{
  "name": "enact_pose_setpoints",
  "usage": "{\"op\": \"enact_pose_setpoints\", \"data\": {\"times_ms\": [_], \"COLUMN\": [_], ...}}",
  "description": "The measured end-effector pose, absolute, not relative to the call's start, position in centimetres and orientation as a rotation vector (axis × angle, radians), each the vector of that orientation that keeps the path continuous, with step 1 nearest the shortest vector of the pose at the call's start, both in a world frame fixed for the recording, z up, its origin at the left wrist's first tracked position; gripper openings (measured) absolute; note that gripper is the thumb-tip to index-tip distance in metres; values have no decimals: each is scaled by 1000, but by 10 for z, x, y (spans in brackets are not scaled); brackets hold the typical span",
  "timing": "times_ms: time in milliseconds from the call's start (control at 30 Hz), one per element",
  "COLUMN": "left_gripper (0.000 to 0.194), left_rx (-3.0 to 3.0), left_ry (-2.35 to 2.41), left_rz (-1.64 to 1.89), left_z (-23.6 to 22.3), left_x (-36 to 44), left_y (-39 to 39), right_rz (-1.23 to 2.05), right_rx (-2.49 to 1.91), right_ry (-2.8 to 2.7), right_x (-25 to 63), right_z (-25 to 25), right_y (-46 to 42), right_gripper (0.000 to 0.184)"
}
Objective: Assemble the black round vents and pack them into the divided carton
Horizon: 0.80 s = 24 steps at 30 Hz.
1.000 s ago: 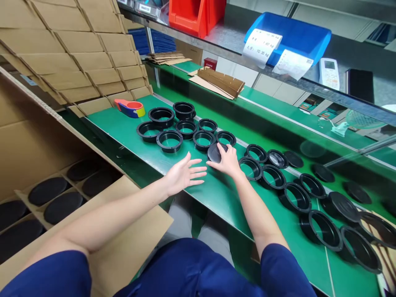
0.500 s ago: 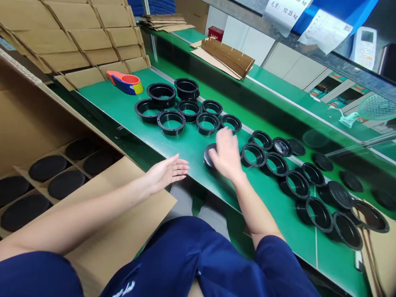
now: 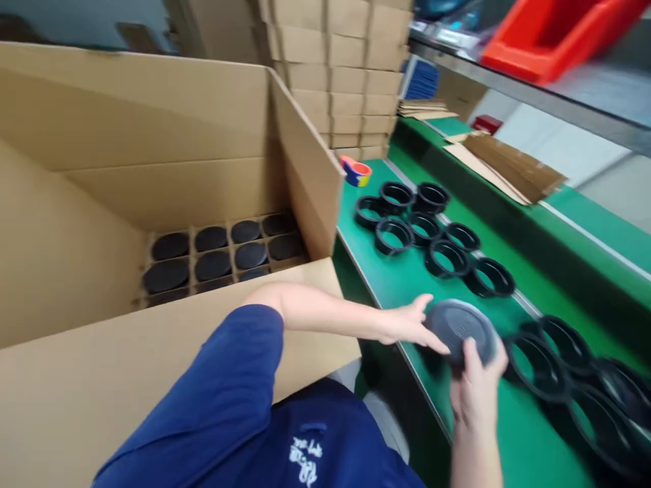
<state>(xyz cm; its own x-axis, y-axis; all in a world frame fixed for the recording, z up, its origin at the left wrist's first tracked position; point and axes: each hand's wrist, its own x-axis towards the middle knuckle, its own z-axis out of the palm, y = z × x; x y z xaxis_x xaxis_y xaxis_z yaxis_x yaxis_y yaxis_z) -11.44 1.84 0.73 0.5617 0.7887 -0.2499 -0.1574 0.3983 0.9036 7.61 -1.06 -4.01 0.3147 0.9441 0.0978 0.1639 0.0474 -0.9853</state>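
My right hand (image 3: 475,386) grips a round black plastic part (image 3: 460,325), held closed side up just above the green table (image 3: 401,285) near its front edge. The fingers of my left hand (image 3: 411,324) are stretched out and touch the part's left rim. Behind them a group of black ring-shaped parts (image 3: 424,227) stands open side up. More black rings (image 3: 564,359) lie to the right, blurred. To my left stands a big open cardboard box (image 3: 152,169) with a cardboard grid, its cells filled with black round parts (image 3: 211,254).
A red, blue and yellow tape dispenser (image 3: 356,171) sits at the table's far left end. Stacked cardboard dividers (image 3: 346,68) rise behind it. Flat cardboard pieces (image 3: 503,166) lie on the belt beyond. A red bin (image 3: 549,30) stands on the upper shelf.
The view has swung left toward the box. My right hand has lifted the black part off the table and brought it nearer, and my left hand has come over to touch it.
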Motion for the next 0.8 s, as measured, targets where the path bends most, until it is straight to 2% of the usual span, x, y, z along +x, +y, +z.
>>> {"op": "enact_pose_setpoints", "data": {"times_ms": [67, 167, 267, 367, 467, 533, 600, 667, 800], "left_gripper": [154, 118, 94, 93, 99, 101, 110, 120, 120], "left_rx": [1397, 2047, 2211, 2112, 1904, 1747, 1662, 1659, 1647], "left_ry": [795, 856, 995, 1172, 1494, 1762, 1956, 2020, 1918], "left_rz": [769, 777, 629, 711, 937, 1038, 983, 748, 236], "left_z": [18, 46, 80, 113, 122, 103, 61, 7, -92], "left_x": [-133, -171, -217, -280, -357, -405, -440, -458, -451], "left_y": [7, -20, -49, -73, -81, -72, -54, -30, 8], "right_rz": [816, 898, 1135, 1288, 1100, 898, 809, 794, 570], "right_rx": [-1368, -1337, -1210, -1057, -1305, -1577, -1738, -1790, -1673], "right_ry": [-1225, -1510, -1794, -1869, -1715, -1598, -1587, -1708, -2058], "right_x": [67, 43, 10, -12, -6, 10, 30, 49, 68], "right_z": [-31, -14, 2, 18, 25, 17, -2, -25, -64], "right_y": [-19, -36, -50, -50, -37, -23, -10, 2, 13], "right_gripper": [76, 74, 72, 67, 59, 57, 61, 67, 74]}}
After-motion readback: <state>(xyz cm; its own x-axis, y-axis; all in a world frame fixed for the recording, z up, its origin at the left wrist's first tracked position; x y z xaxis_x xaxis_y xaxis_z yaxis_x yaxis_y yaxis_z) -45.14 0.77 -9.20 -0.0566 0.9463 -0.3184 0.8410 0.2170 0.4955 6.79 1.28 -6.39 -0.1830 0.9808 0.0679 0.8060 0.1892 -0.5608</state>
